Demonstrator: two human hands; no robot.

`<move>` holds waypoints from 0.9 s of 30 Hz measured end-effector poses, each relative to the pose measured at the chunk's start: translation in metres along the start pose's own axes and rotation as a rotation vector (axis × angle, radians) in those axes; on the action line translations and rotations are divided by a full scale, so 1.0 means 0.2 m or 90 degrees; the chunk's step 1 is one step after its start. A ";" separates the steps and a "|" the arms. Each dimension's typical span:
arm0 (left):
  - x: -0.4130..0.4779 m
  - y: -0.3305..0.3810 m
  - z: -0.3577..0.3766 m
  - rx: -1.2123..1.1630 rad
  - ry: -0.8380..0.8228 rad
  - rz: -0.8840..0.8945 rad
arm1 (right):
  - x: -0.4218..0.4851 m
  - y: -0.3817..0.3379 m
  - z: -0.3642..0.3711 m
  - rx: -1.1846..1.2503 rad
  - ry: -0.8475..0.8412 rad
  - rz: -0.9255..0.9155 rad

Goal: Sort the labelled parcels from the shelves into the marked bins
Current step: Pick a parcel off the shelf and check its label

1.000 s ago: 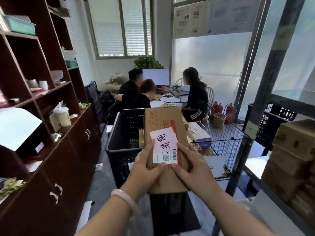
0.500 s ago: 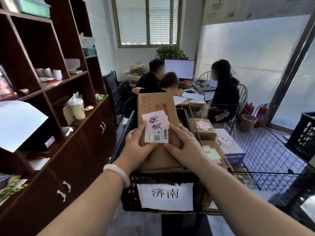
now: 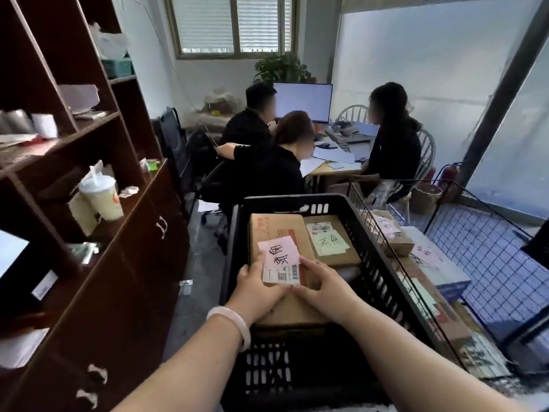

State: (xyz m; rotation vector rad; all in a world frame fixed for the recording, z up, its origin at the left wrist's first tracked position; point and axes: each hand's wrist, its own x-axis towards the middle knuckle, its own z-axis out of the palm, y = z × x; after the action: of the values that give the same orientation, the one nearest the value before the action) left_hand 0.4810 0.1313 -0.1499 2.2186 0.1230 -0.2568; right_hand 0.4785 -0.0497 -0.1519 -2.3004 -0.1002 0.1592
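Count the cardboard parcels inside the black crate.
2. The pink-labelled parcel is on the left in the black crate, held by the left hand and right hand; the green-labelled parcel lies beside it on the right. Others may be hidden underneath.

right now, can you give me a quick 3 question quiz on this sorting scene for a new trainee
1. True or false: only one grip holds the cardboard parcel.
2. In the black crate, the green-labelled parcel lies on which side of the held one? A left, B right, C beneath.
3. Fill in: the left wrist wears a white ____.

Key
1. False: the left grip and the right grip both hold it.
2. B
3. bracelet
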 end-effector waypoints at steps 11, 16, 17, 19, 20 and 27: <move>0.38 0.01 0.05 0.194 -0.051 -0.126 | 0.37 0.08 0.16 -0.034 -0.068 0.092; 0.46 0.00 0.06 0.245 -0.055 -0.145 | 0.47 0.09 0.22 -0.091 -0.107 0.078; 0.48 0.00 0.06 0.261 -0.052 -0.140 | 0.48 0.09 0.24 -0.107 -0.113 0.074; 0.51 -0.01 0.07 0.267 -0.048 -0.140 | 0.51 0.08 0.27 -0.119 -0.120 0.079; 0.52 -0.01 0.08 0.260 -0.048 -0.149 | 0.53 0.07 0.27 -0.122 -0.125 0.082; 0.55 -0.02 0.11 0.273 -0.095 -0.172 | 0.55 0.03 0.30 -0.230 -0.162 0.090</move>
State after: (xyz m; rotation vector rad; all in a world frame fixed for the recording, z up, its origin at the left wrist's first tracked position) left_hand 0.5845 0.1164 -0.1915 2.5947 0.3121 -0.6471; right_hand 0.5784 0.0037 -0.2062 -2.6379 -0.1032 0.5455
